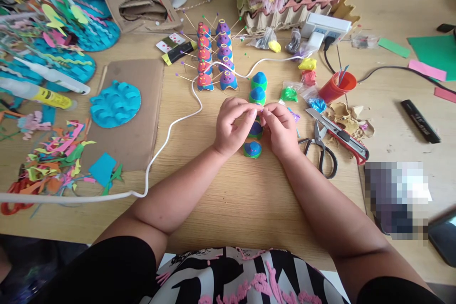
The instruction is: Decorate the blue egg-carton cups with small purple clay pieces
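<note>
My left hand [235, 126] and my right hand [280, 128] meet with their fingertips pinched together over a row of egg-carton cups covered in blue and green clay. Between the fingertips shows a tiny pinkish-purple speck, too small to name. The nearest cup [252, 149] sits below my hands and has small marks on its front. Behind my fingers stand another cup [258, 96] and the farthest cup [259, 80]; the middle of the row is partly hidden by my hands. Beyond to the left are a red egg-carton strip [204, 54] and a purple one [224, 52], with faces and pins.
Scissors [319, 147] and a utility knife [338, 135] lie right of my right hand. Near them are a red cup [337, 87] and green clay [289, 94]. A white cable [171, 126] crosses the table. Leftward are cardboard [142, 128] and paper scraps [59, 152].
</note>
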`<state>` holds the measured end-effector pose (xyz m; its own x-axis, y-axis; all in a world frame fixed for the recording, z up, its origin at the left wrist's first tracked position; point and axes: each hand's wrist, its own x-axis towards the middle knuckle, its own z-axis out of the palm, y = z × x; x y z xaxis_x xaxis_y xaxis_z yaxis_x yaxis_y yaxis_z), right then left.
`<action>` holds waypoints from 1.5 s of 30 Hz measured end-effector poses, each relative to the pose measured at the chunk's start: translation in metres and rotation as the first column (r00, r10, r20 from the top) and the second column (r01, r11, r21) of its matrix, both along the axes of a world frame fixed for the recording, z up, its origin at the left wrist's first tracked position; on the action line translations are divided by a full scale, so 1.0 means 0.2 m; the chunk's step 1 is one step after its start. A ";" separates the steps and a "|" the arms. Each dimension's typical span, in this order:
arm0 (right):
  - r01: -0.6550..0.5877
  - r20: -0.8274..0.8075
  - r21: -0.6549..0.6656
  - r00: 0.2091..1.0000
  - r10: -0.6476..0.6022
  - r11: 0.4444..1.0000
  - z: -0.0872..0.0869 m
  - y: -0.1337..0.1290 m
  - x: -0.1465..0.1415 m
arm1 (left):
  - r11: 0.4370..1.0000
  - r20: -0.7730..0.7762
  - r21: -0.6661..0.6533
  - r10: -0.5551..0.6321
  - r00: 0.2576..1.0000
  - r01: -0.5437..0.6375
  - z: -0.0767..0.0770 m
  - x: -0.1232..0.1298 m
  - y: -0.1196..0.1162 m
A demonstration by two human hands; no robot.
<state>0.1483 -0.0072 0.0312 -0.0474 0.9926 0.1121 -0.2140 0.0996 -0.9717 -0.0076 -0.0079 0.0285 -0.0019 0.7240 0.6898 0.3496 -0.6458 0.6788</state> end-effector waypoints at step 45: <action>-0.016 0.035 0.031 0.999 0.015 0.999 0.01 -0.01 0.00 | 0.997 0.108 -0.071 -0.034 0.994 0.042 -0.05 0.02 0.03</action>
<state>0.1475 -0.0092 0.0335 -0.0671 0.9877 0.1411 -0.1820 0.1269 -0.9751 -0.0040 -0.0017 0.0193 -0.0442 0.7732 0.6326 0.2491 -0.6047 0.7565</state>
